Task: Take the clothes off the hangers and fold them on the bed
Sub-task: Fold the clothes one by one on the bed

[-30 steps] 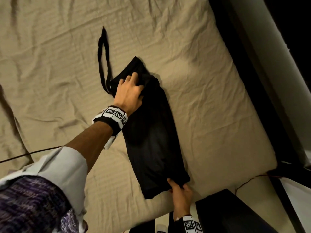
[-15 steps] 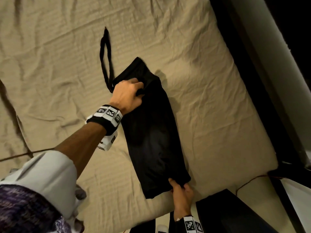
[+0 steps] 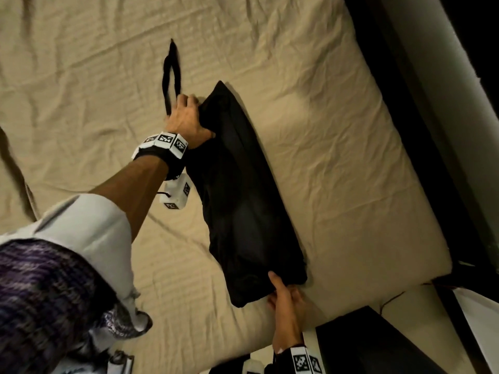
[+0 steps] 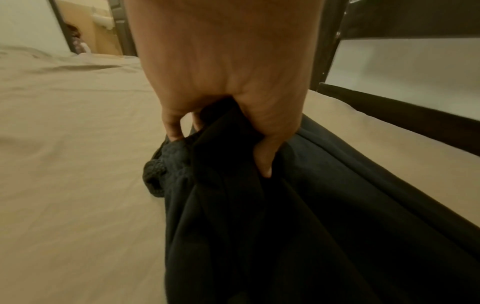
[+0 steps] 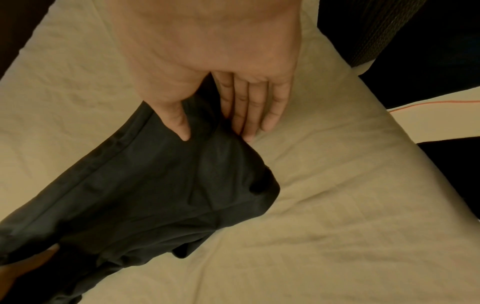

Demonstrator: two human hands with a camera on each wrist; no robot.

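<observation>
Black garment (image 3: 243, 201) on bed (image 3: 337, 163), left hand (image 3: 186, 120) gripping it

The left arm reaches forward, its left hand (image 3: 189, 118) curled closed around a bunch of dark cloth. The right hand (image 3: 286, 300) pinches cloth between thumb and straight fingers (image 5: 249, 107).

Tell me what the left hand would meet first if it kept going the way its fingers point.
Probably the black strap loop just beyond the left hand, which grips the black garment; past it, only beige sheet. Depth is uncertain.
</observation>
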